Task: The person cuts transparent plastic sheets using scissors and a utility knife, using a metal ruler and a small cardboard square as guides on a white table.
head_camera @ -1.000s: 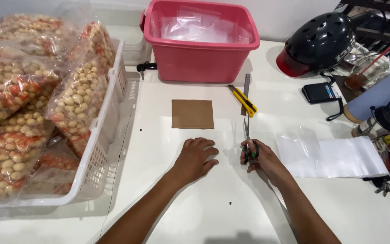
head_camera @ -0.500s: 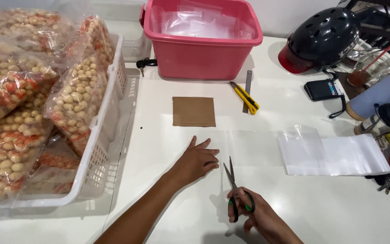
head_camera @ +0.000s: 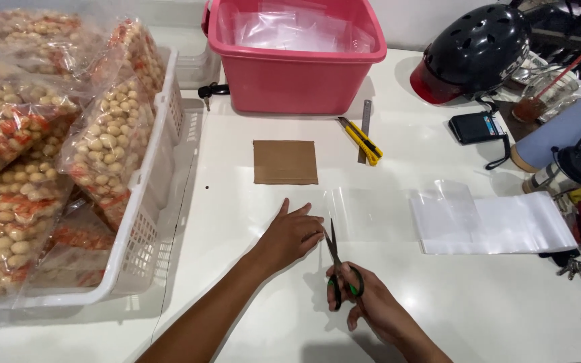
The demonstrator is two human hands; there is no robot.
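Left hand (head_camera: 292, 233): mine, flat on the table (head_camera: 438, 309), palm down, fingers spread and pressing on a clear plastic sheet (head_camera: 371, 212); fingertips point toward 1 o'clock.
Right hand (head_camera: 371, 306): mine, just at 5 o'clock of the left hand, fingers curled through the scissors' loops, gripping them.
Scissors (head_camera: 336, 265): green-and-black handles, blades nearly together, tips toward 12 o'clock, right beside my left fingertips and at the sheet's near edge. Cannot tell whether the blades bite the plastic.
Sheet: lies flat at table centre, running from my left hand toward 3 o'clock; its edges are faint.
Bags (head_camera: 499, 225): flat stack of clear bags at 3 o'clock of the sheet, touching or overlapping its far end.
Card (head_camera: 285, 162): brown cardboard square at 12 o'clock of my left hand, apart from it.
Knife (head_camera: 361, 140): yellow utility knife at 1 o'clock of the card, with a metal ruler (head_camera: 365, 126) alongside.
Tub (head_camera: 294, 54): pink, at 12 o'clock, clear plastic inside.
Basket (head_camera: 149, 195): white, at 9 o'clock, heaped with bagged nuts (head_camera: 105, 138).
Helmet (head_camera: 475, 50): black, at 2 o'clock.
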